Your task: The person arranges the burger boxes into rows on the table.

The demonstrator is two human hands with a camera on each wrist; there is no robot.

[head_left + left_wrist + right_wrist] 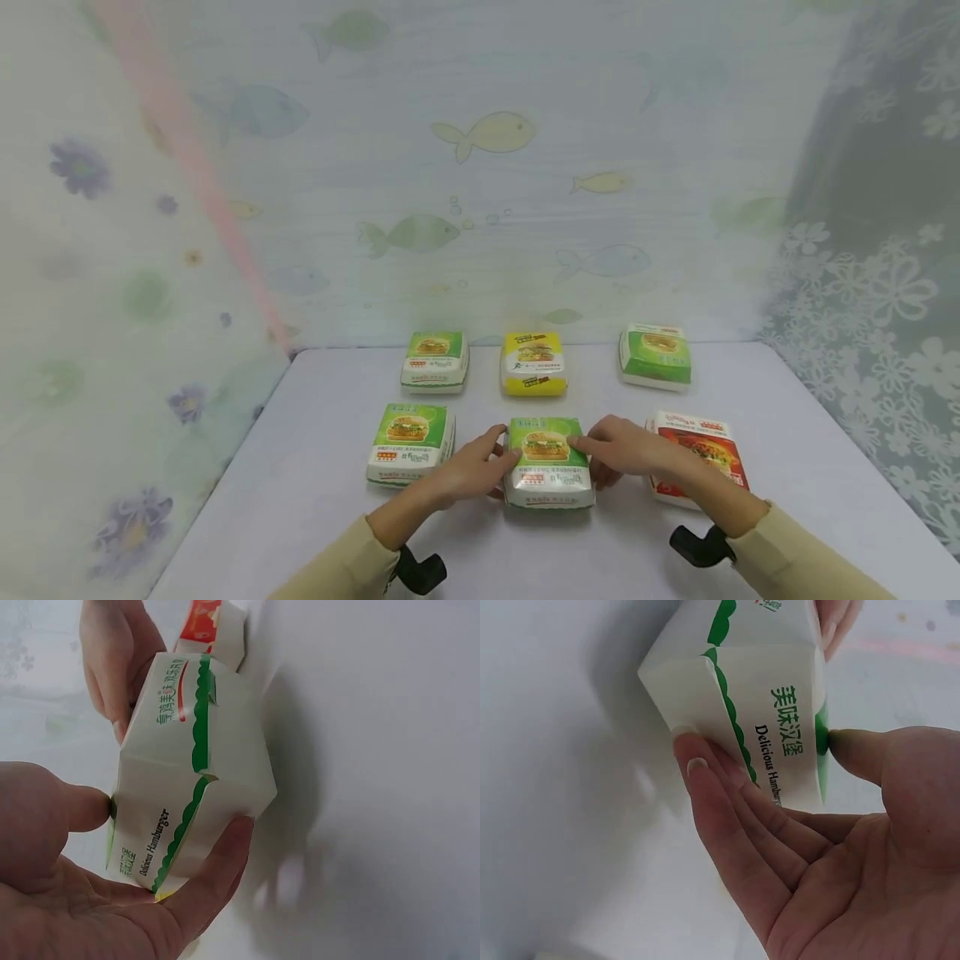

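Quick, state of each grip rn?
Left grip: closed, holding the left side of the front-middle green-and-white burger box.
Right grip: closed, holding the same box's right side.

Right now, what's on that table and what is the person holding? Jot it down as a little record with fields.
Held: middle front burger box, green and white
Left-hand grip: thumb on its lid, fingers along its side
Right-hand grip: the same, from the opposite side
Front left: green-and-white box
Front right: red-and-white box, partly hidden by the right arm
Back row, left to right: green-topped box, yellow box, green box
Table: white
Backdrop: pale, fish-patterned
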